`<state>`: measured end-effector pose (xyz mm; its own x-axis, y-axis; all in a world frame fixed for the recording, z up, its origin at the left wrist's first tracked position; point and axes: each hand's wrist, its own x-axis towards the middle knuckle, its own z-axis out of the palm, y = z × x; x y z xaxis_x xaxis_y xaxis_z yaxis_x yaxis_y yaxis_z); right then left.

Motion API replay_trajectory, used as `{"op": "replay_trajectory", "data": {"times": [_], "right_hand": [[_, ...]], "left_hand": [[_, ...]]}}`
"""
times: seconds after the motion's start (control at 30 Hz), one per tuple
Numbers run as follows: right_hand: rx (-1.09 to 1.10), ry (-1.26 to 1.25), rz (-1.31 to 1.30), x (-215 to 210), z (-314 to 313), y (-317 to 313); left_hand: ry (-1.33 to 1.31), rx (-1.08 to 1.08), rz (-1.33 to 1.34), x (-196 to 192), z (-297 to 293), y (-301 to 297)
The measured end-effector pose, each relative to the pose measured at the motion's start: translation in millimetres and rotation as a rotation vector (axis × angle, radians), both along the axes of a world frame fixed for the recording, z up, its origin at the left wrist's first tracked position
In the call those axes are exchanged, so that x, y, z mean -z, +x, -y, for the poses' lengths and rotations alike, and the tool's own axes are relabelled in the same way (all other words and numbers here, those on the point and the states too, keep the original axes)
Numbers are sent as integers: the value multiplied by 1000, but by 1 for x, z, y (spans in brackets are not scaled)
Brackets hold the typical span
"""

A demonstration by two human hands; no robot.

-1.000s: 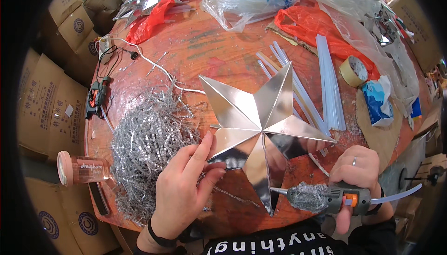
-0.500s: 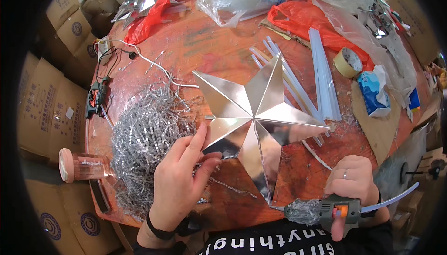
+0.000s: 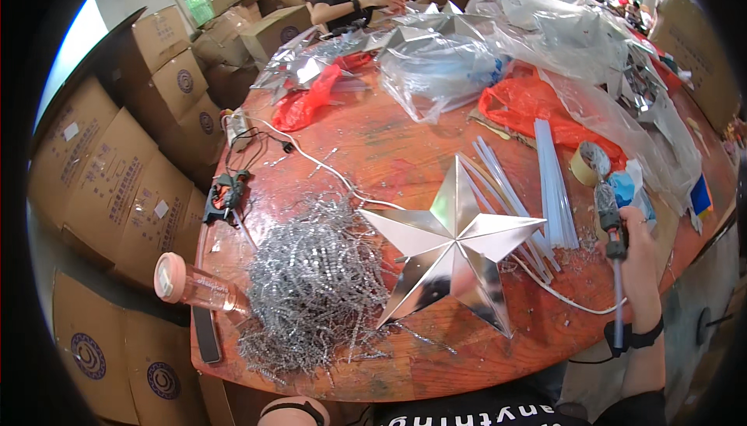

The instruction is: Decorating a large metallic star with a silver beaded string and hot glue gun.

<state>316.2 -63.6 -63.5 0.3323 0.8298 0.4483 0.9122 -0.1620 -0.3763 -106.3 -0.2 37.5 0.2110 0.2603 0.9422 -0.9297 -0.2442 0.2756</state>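
Observation:
My right hand (image 3: 640, 231) is closed around a dark green glue gun (image 3: 613, 227) at the right side of the table. The gun's plastic-wrapped front end points away, near the tape roll, and a translucent glue stick (image 3: 618, 309) hangs from its back. At the bottom edge only my left wrist (image 3: 292, 410) with a black band shows; its fingers are hidden. Untouched in the middle lies a shiny silver five-pointed star (image 3: 455, 251). Left of it sits a tangled heap of silver bead-like garland (image 3: 311, 286), some strands trailing beneath the star.
Loose glue sticks (image 3: 554, 192) lie behind the star, near a tape roll (image 3: 589, 163) and red plastic bag (image 3: 517, 99). A second glue gun (image 3: 227, 196), pink-lidded jar (image 3: 194, 282) and phone (image 3: 206, 335) line the left edge. Across the table sits another person (image 3: 350, 2). Cartons (image 3: 117, 177) stand left.
My left hand has left the star and dropped to the bottom edge. My right hand has carried the glue gun from the star's lower tip to the far right. The view has tilted up.

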Motion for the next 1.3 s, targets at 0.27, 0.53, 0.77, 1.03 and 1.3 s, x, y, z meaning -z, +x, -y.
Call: {"op": "replay_trajectory", "data": {"times": [0.27,0.53,0.77,1.03,1.3], "right_hand": [[-95,-34,-180,24,-6,-4],[-373,97,-477,0,6,-53],[-616,-184,-1066,-7,-22,-74],[-624,-156,-869,-1,-42,-66],[-586,269,-433,-12,19,-76]], "left_hand": [[213,17,-41,3,-2,3],[2,-68,159,2,9,11],[225,-23,0,-4,-1,9],[255,-358,-710,38,-19,-19],[590,-1112,-1395,119,14,20]]}}
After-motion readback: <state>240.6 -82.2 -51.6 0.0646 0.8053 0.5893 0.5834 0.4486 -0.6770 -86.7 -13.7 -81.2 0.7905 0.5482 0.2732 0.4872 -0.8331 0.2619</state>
